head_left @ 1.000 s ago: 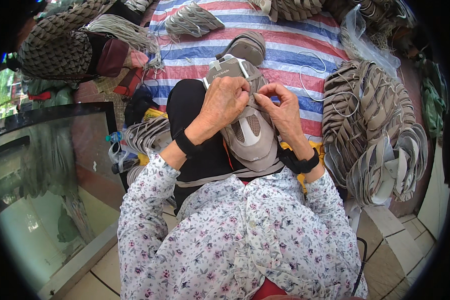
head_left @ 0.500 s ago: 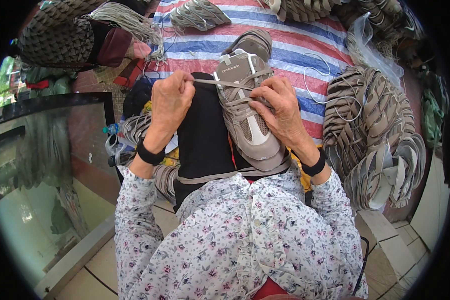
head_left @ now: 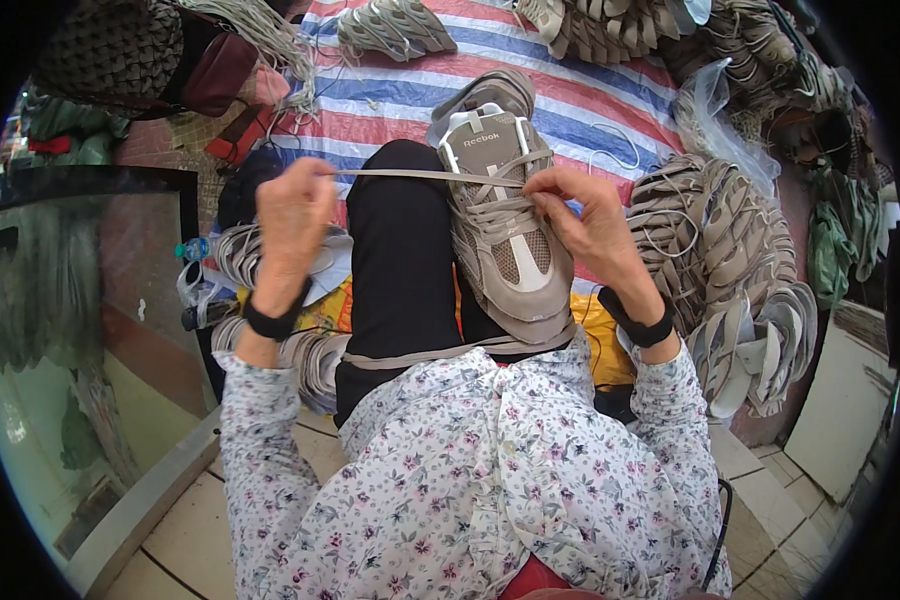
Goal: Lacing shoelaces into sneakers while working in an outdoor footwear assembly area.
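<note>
A grey-brown sneaker upper (head_left: 491,152) with white trim rests on my right thigh, its toe end pointing toward me. My left hand (head_left: 295,220) is closed on a flat taupe shoelace (head_left: 400,175), which stretches taut across my left knee to the shoe. At the right row of eyelets my right hand (head_left: 588,225) pinches the lace between thumb and forefinger. Several rows of lacing cross the tongue below that strand. The lace's end, inside the left fist, is hidden.
Bundles of similar uppers (head_left: 715,230) lie to the right, and another upper (head_left: 395,30) lies on the striped sheet (head_left: 370,108) ahead. Hanks of laces (head_left: 255,30) are at the upper left. A glass panel (head_left: 80,300) stands on the left, near a bottle (head_left: 192,249).
My left hand has moved farther left, drawing out a longer stretch of taut lace. My right hand has shifted slightly outward, still at the eyelets. The view has tilted a little.
</note>
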The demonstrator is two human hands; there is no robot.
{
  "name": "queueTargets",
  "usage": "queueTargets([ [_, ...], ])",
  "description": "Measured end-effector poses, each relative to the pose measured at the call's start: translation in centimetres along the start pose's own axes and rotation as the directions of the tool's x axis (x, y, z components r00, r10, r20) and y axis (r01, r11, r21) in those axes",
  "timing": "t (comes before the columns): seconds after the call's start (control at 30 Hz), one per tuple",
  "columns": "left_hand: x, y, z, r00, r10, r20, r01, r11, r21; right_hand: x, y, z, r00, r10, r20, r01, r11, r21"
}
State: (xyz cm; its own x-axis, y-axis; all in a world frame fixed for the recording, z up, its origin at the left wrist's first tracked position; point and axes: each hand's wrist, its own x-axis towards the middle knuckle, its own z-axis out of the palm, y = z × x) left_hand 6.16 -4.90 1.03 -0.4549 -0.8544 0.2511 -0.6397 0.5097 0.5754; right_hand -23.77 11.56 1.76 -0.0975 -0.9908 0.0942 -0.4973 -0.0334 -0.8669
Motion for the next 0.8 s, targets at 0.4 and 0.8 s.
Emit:
queueTargets([
  [0.4, -7.4, -23.6, -22.3, 0.933, -0.165, -0.319, 0.315, 0.802, 0.507, 1.6, 0.3, -4.7, 0.931, 0.211, 0.299, -0.339, 0.803, 0.490],
  [0.8, -14.4, -28.8, -37.8, 0.823, -0.264, -0.503, 0.536, 0.652, 0.536, 0.2, -0.8, -0.9, 0.972, 0.049, 0.230, -0.067, 0.995, 0.073],
])
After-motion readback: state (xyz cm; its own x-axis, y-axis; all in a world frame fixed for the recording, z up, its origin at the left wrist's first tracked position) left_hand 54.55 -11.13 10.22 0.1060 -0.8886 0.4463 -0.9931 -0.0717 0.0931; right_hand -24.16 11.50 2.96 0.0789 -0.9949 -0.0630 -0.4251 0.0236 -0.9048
